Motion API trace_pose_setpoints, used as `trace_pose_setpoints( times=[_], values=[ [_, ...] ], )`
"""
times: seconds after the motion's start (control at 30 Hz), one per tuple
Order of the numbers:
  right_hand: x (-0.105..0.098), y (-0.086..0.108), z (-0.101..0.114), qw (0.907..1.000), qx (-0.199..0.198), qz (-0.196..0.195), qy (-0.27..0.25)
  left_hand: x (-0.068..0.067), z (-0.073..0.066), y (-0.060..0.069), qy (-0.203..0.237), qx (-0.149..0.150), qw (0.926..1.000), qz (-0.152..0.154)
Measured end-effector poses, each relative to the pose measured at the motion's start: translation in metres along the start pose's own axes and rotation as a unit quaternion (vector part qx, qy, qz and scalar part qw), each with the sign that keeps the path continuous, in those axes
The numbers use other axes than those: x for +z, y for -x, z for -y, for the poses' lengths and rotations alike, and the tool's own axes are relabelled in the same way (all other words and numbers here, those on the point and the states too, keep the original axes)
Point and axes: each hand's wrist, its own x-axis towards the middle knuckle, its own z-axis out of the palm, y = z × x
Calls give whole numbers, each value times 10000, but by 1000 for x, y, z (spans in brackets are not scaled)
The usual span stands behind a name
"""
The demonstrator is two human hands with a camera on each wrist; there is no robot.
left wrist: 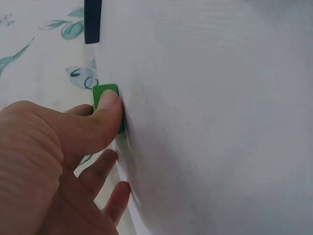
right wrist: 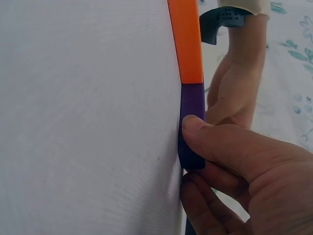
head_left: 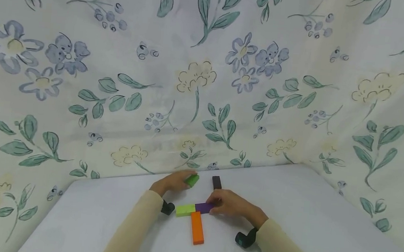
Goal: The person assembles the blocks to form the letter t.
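Note:
In the head view the left hand (head_left: pixel 176 181) pinches a green block (head_left: pixel 192 180) behind the row of blocks; the left wrist view shows its thumb on the green block (left wrist: pixel 105 100). The right hand (head_left: pixel 233 203) grips a purple block (head_left: pixel 202 208) at its right end, thumb laid on it in the right wrist view (right wrist: pixel 193 103). A lime block (head_left: pixel 185 210) lies end to end with the purple one on its left. An orange block (head_left: pixel 197 228) extends toward the person from where those two meet.
A dark brown block (head_left: pixel 216 181) lies behind the right hand on the white table (head_left: pixel 289 196). A floral cloth (head_left: pixel 196 102) hangs behind the table. Each wrist wears a black camera mount, the left (head_left: pixel 168 207) and the right (head_left: pixel 246 238).

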Motion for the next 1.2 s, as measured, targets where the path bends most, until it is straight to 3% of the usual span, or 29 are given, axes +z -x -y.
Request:
trace_pose_setpoints(
  times=[0.13,0.33,0.7,0.83,1.0,1.2],
  values=[
    [-2,0,-1,10000,46,21,-21,-1,4,-4,-12,-104,9999,6],
    [-3,-1,-2,9999,106,-11,-12,-6,7,-6,-51,70,10000,48],
    [-2,0,-3,10000,15,42,57,-6,12,2,538,-217,9982,-156],
    [-2,-4,1,9999,48,34,162,-13,20,11,837,-161,9959,-289],
    [-5,-4,2,9998,103,-14,144,-20,16,24,1378,30,9893,-477],
    [-3,1,2,9999,8,56,120,-9,9,42,1432,26,9888,-432]
  ],
)
